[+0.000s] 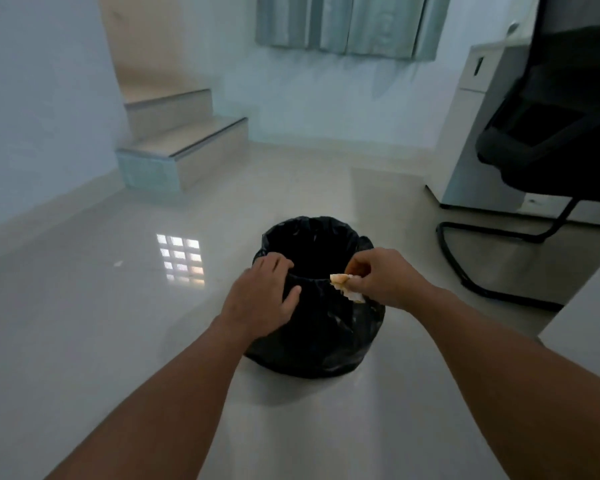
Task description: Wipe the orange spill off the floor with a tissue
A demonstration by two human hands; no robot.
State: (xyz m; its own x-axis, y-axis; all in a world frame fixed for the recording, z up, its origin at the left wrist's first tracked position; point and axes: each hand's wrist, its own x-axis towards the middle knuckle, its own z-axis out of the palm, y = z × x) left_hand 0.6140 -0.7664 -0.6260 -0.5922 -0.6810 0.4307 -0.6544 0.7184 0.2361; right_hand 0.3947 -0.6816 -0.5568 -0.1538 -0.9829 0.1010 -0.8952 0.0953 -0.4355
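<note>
A round bin lined with a black bag [317, 327] stands on the pale glossy floor [118, 323] in front of me. My left hand [262, 299] grips the near left rim of the bag. My right hand [383, 277] pinches a crumpled white tissue [345, 285] stained orange, held at the bin's right rim, just over its edge. No orange spill shows on the floor in view.
A black office chair [548, 140] with a sled base stands at the right, beside a white cabinet [475, 116]. Two tiled steps [184, 143] rise at the back left. A white surface edge [589, 306] juts in at the right.
</note>
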